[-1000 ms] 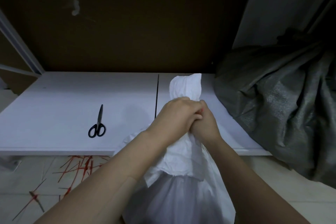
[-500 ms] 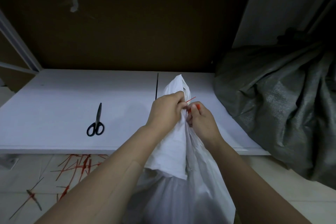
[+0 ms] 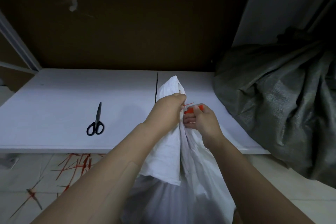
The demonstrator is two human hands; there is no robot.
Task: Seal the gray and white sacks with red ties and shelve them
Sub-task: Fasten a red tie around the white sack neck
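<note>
A white sack (image 3: 169,152) stands on the floor right in front of me, its bunched neck rising over the edge of the white shelf (image 3: 60,107). My left hand (image 3: 167,111) grips that gathered neck. Just to its right, my right hand (image 3: 201,120) pinches a red tie (image 3: 192,109), whose thin tail pokes out between the two hands. A gray sack (image 3: 280,100) lies slumped on the shelf's right end, spilling over the front edge.
Black scissors (image 3: 95,121) lie on the shelf to the left of my hands. Several red ties (image 3: 76,164) are scattered on the tiled floor below the shelf at the lower left. A brown board backs the shelf.
My hands were clasped together round the sack's neck. They have drawn apart, the right one shifting right with the red tie showing in its fingers.
</note>
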